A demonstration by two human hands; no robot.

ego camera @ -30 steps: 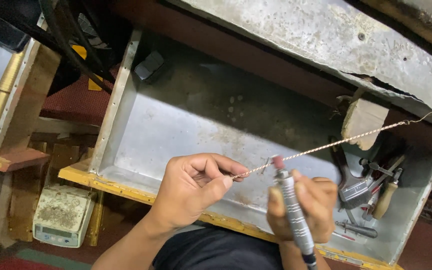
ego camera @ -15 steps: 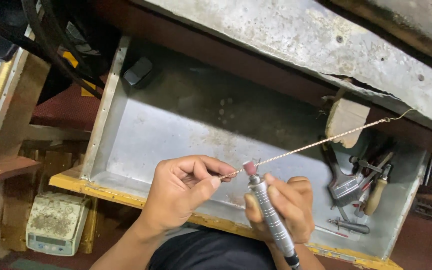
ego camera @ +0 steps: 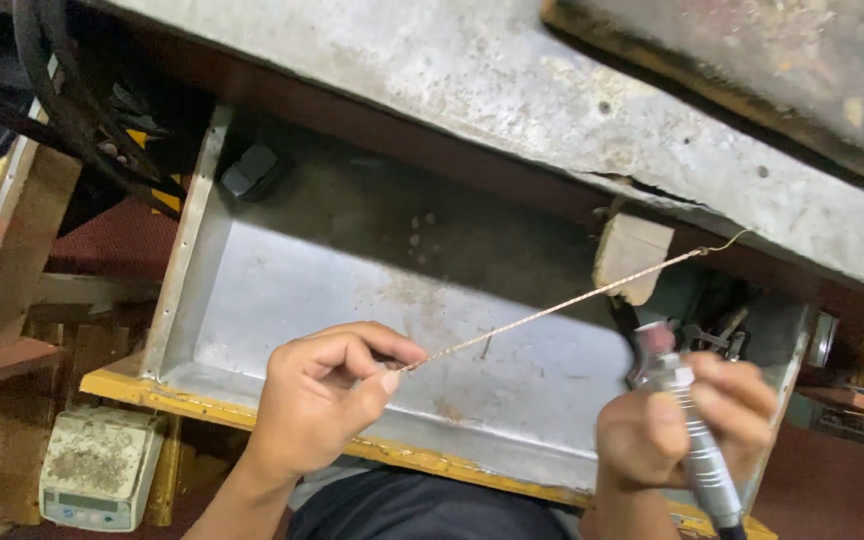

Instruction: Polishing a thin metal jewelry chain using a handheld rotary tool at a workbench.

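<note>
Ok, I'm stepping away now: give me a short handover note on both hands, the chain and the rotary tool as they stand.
Left hand: thumb and forefinger pinch the near end of the thin twisted metal chain.
Chain: stretched taut, running up and right past the small wooden bench peg; its far end hooks at the edge of the worn grey bench top.
Right hand: wrapped around the slim silver rotary handpiece, pinkish tip up, just below the chain and not touching it.
Below: the grey sheet-metal catch tray; hand tools lie at its right end.
Done or left: the chain's finish is too fine to judge.
</note>
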